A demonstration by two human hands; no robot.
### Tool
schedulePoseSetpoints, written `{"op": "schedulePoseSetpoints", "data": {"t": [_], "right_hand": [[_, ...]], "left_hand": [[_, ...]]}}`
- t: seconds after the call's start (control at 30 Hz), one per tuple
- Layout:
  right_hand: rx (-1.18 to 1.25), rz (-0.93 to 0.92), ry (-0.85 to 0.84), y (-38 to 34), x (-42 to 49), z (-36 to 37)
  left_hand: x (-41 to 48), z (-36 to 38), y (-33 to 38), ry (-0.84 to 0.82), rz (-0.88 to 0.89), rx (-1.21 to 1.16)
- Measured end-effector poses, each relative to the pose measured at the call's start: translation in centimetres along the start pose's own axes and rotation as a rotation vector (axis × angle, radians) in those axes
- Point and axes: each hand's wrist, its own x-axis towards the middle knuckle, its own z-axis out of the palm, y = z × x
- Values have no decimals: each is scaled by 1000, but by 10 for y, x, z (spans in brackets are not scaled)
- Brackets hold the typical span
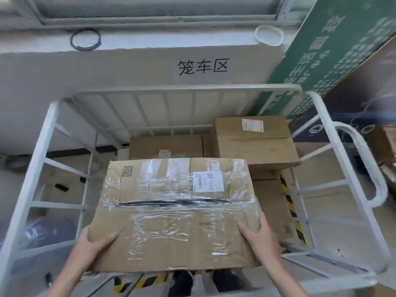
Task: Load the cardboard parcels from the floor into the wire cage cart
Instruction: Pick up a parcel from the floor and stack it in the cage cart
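Observation:
I hold a large flat cardboard parcel [175,213] wrapped in clear tape, with a white label and a QR print on top. My left hand [94,243] grips its near left corner and my right hand [260,236] grips its near right corner. The parcel hangs over the open front of the white wire cage cart [184,91]. Inside the cart lie other parcels: a tall box with a label [255,140] at the back right, a lower box [166,146] at the back middle and another box [270,202] at the right side.
The cart stands against a white wall with black characters [202,66]. A green sign board [334,52] leans at the right. Yellow-black floor tape [147,280] runs under the parcel. A curved white handle [368,166] juts from the cart's right side. My shoes [182,281] show below.

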Motion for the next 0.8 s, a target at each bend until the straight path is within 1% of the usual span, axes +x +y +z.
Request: {"op": "schedulePoseSetpoints", "data": {"t": [0.2,0.3,0.4,0.53,0.67,0.8], "right_hand": [[-30,145,-29,7,30,83],[-72,137,-63,9,59,129],[-78,90,-106,10,87,182],[-104,65,-150,12,127,249],[-18,27,-179,29,163,299],[-37,85,-179,65,194,322]], "left_hand": [[90,0,-35,-40,-78,123],[135,-1,-59,-38,-112,141],[184,-13,-84,-28,-134,166],[244,-24,-137,-6,-151,166],[284,-3,-184,13,-204,146],[309,49,-218,-7,-219,165]]}}
